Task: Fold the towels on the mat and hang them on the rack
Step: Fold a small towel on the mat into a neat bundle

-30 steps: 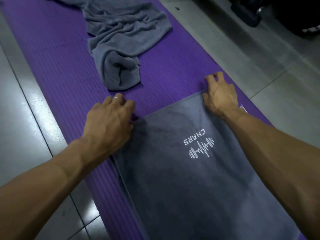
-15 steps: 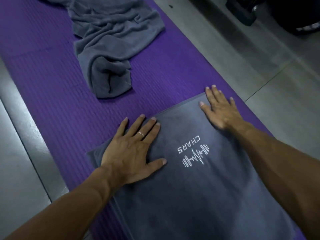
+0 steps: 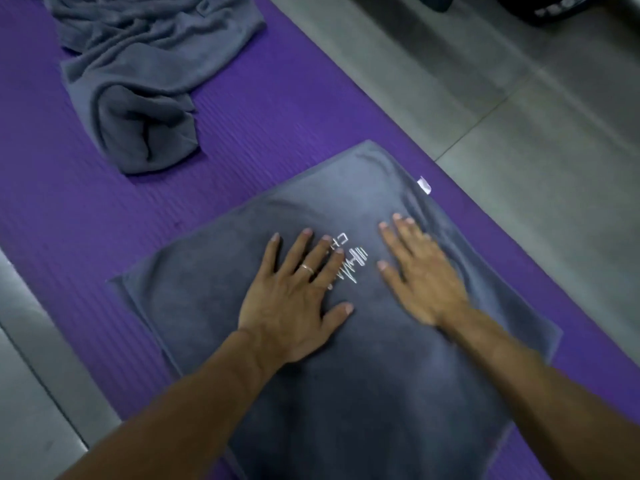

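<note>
two flat hands press the folded grey towel point(image 3: 346, 368) on the purple mat point(image 3: 86, 220); left hand point(image 3: 294, 299) and right hand point(image 3: 422, 275) lie open, fingers straight, gripping nothing; cloth looks soft, light, floppy, so best pinched at its far corners; crumpled towel point(image 3: 138, 88) waits beyond.

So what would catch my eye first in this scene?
Two bare hands, left hand and right hand, pressed flat side by side on a folded grey towel with white lettering. It lies on a long ribbed purple mat, with a crumpled grey towel heaped further up.
</note>
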`<state>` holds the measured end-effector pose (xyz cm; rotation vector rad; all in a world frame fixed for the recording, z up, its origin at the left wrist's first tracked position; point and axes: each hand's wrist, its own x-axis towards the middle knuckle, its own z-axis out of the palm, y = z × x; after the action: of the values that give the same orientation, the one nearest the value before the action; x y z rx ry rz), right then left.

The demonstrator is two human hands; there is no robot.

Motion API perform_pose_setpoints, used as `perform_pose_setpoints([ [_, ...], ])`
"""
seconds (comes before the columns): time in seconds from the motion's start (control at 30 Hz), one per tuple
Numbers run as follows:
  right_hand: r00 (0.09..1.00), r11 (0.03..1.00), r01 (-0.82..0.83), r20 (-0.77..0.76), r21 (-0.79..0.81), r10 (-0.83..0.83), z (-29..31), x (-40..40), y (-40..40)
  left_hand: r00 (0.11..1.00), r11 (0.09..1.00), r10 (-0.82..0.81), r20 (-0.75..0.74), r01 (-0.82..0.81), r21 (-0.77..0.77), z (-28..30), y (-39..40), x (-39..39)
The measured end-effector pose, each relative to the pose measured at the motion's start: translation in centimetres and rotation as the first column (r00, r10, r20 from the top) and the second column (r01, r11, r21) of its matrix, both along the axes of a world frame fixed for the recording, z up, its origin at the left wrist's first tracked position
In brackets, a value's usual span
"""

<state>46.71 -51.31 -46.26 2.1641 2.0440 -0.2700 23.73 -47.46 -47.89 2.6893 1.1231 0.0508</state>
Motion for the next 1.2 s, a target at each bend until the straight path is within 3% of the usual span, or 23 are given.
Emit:
perform_pose_setpoints([
  [0.1, 0.978, 0.981, 0.187, 0.1, -0.054, -0.181, 1.1, 4.0, 1.1, 1.0, 0.999, 0.017, -0.01, -0.017, 0.03, 0.2, 0.1, 0.1],
  [0.23, 0.89, 0.88, 0.445, -0.19, 0.165, -0.414, 3.3, 4.6, 0.0, 1.0, 0.999, 0.022, -0.008, -0.021, 0.049, 0.9, -0.2, 0.8],
  [0.33, 0.812, 0.787, 0.583, -0.128, 0.202, -0.569, 3.9, 6.6, -4.9, 0.993, 0.99, -0.105, 0.055, 0.1, 0.098, 1.2, -0.4, 3.5],
  [0.43, 0.611, 0.591, 0.789, -0.105, 0.171, -0.785, 3.9, 9.3, -9.5, 0.968, 0.972, -0.233, 0.09, 0.231, 0.037, 1.2, -0.5, 7.9],
  [0.53, 0.333, 0.361, 0.932, -0.334, -0.026, -0.882, 4.6, 11.8, -11.9, 0.96, 0.961, -0.276, 0.038, 0.276, -0.001, 1.0, 0.3, 12.6],
  [0.6, 0.225, 0.33, 0.925, -0.432, -0.187, -0.874, 4.6, 12.0, -12.5, 0.955, 0.956, -0.292, -0.046, 0.293, 0.008, 0.9, 1.6, 14.9],
  [0.73, 0.288, 0.381, 0.901, -0.371, -0.206, -0.883, 3.8, 11.5, -11.6, 0.942, 0.94, -0.325, -0.087, 0.332, 0.083, 0.4, 3.8, 16.2],
  [0.9, 0.305, 0.362, 0.908, -0.26, -0.212, -0.916, 4.1, 12.4, -11.0, 0.947, 0.95, -0.295, -0.128, 0.305, 0.067, -0.1, 4.2, 16.3],
  [1.03, 0.202, 0.21, 0.955, -0.059, -0.208, -0.978, 5.0, 14.0, -13.5, 0.945, 0.948, -0.304, -0.119, 0.312, 0.054, 0.0, 4.6, 16.3],
  [1.2, 0.061, 0.102, 0.973, -0.192, -0.209, -0.979, 5.8, 14.3, -12.9, 0.931, 0.94, -0.333, -0.149, 0.34, 0.027, -0.2, 4.9, 16.6],
])
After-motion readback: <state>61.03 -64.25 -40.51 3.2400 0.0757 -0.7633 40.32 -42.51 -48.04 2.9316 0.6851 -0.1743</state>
